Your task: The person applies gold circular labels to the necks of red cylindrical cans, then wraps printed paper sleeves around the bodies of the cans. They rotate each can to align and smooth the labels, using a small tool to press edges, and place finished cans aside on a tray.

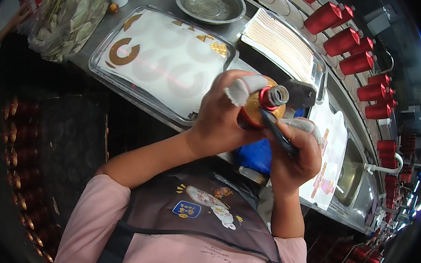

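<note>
My left hand (221,113), with a white cover on a finger, is wrapped around a red bottle (247,121) tilted towards me. The bottle has a gold-coloured shoulder and a bare threaded neck. In my right hand (299,151), also with a white finger cover, is a dark, flat-tipped hand tool (280,134); its tip lies at the gold shoulder just below the neck. A metal tray (95,68) beyond my left hand holds a white backing sheet (186,68) with gold ring-shaped and small triangular decals.
Behind the tray stands a metal basin (210,2). A stack of striped sheets (279,43) is at the back right, near rows of red bottles (357,63). A decal sheet (324,154) and a sink (350,175) lie right. Another person's hand (21,14) is at far left.
</note>
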The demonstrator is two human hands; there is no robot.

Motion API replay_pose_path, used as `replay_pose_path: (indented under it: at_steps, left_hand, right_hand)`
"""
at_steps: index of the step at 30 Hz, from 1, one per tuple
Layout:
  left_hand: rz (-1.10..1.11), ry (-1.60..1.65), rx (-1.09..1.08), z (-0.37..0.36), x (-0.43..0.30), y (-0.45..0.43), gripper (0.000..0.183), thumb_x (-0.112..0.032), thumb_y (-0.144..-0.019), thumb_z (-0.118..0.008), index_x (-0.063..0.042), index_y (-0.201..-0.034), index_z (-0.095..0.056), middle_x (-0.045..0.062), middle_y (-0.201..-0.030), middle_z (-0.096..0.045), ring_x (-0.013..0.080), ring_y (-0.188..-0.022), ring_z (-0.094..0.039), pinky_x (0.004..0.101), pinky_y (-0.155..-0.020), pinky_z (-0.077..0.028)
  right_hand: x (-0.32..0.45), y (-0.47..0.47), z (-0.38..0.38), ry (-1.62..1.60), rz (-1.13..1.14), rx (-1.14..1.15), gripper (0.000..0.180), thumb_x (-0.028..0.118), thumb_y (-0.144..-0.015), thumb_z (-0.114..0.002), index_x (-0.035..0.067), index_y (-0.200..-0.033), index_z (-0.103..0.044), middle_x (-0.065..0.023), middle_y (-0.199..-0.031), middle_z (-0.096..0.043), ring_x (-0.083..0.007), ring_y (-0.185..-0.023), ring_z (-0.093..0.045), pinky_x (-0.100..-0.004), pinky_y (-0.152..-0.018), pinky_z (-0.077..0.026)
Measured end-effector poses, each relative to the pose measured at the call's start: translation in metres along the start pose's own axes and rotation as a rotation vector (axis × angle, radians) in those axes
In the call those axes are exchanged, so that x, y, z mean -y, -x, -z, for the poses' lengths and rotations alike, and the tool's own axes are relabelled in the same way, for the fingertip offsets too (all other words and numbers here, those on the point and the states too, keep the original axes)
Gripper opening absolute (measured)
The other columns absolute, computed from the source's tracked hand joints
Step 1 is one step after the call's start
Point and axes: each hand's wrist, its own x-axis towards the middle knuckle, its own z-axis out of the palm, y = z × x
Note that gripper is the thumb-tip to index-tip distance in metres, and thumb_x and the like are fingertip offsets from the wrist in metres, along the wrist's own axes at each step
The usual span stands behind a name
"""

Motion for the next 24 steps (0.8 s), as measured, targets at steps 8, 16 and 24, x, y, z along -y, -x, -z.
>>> replay_pose_path:
  at_steps: [8, 16, 24]
  left_hand:
    - [0.042, 0.165, 0.187, 0.001, 0.011, 0.002, 0.077, -0.020, -0.066, -0.092, -0.006, -0.132, -0.056, 0.014, -0.122, -0.059, 0.0348, -0.120, -0.056, 0.0424, -0.099, -0.048]
    - [0.173, 0.140, -0.070, -0.024, 0.014, 0.036, 0.083, -0.028, -0.065, -0.095, -0.008, -0.133, -0.052, 0.015, -0.125, -0.049, 0.0328, -0.114, -0.054, 0.0420, -0.096, -0.048]
    - [0.105, 0.123, 0.138, 0.002, 0.009, 0.014, 0.079, -0.027, -0.078, -0.086, -0.004, -0.142, -0.045, 0.016, -0.139, -0.038, 0.0286, -0.127, -0.050, 0.0399, -0.103, -0.046]
  right_hand:
    - [0.008, 0.002, -0.010, -0.002, -0.062, -0.086, 0.030, -0.012, -0.075, -0.079, -0.001, -0.102, -0.073, -0.0117, -0.093, -0.073, -0.0201, -0.084, -0.069, -0.0304, -0.077, -0.054]
    - [0.017, 0.006, -0.011, -0.076, 0.091, -0.009, 0.033, -0.012, -0.072, -0.079, 0.002, -0.102, -0.072, -0.0120, -0.091, -0.072, -0.0248, -0.081, -0.067, -0.0370, -0.075, -0.054]
    - [0.003, 0.002, 0.012, -0.003, 0.036, 0.017, 0.033, -0.010, -0.073, -0.082, 0.002, -0.101, -0.070, -0.0128, -0.091, -0.071, -0.0265, -0.082, -0.067, -0.0342, -0.072, -0.054]
